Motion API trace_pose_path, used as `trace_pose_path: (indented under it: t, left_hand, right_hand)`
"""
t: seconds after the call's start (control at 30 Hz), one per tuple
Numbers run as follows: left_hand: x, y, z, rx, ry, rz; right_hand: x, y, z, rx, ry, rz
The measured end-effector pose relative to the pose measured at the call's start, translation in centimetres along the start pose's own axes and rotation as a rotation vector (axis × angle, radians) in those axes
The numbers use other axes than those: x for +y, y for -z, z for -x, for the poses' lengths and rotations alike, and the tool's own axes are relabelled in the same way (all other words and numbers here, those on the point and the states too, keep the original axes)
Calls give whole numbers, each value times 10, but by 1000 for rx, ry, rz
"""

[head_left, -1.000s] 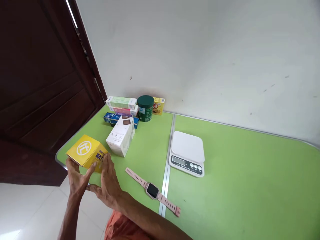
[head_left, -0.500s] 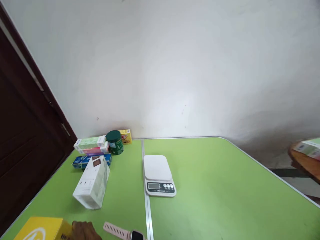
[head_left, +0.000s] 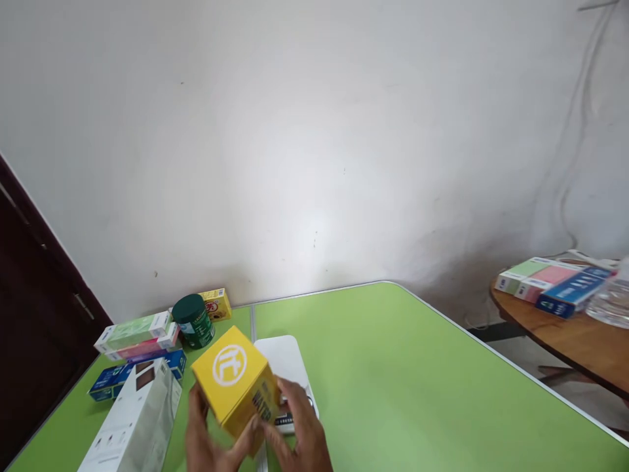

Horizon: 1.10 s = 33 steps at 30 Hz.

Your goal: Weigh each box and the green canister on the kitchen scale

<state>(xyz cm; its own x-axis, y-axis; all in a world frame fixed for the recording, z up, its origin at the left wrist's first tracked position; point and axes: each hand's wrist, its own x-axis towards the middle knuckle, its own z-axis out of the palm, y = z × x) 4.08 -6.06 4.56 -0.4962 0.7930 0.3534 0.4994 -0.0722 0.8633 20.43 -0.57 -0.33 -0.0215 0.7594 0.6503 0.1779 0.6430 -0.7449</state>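
A yellow box (head_left: 234, 382) with a white round logo is lifted above the green table (head_left: 393, 393), tilted. My left hand (head_left: 201, 439) grips its lower left side and my right hand (head_left: 297, 429) wraps its lower right side. Both hands are closed on the box. Right behind it lies a white kitchen scale (head_left: 285, 360), partly hidden by the box and my right hand.
A white carton (head_left: 135, 426) lies at the left. Behind it are stacked slim boxes in green, pink and blue (head_left: 135, 337), a dark green can (head_left: 193, 321) and a small yellow box (head_left: 216, 303). A round wooden table (head_left: 580, 347) with more boxes stands at right.
The yellow box has gone from resting at the table's left front corner to being held up in both hands in front of the scale. The view has swung right; the watch is out of sight.
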Motion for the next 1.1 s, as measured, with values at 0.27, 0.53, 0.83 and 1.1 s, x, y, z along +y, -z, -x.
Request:
trace_pose_path:
  t: [0.27,0.53,0.83,1.1]
  left_hand:
    - [17,-92,-91,-187,-172,234]
    - [7,-94,-108,-410,-159,280]
    - [-16,-77,-90,-387,-107,215]
    - [-85,-99,-33,-310,377,371]
  right_hand:
    - [50,25,-76,69,7,86]
    - [64,23,-70,24,-9,169]
    - [67,34,-58,12,-189,94]
    - [90,28,-44,71,-622,-67]
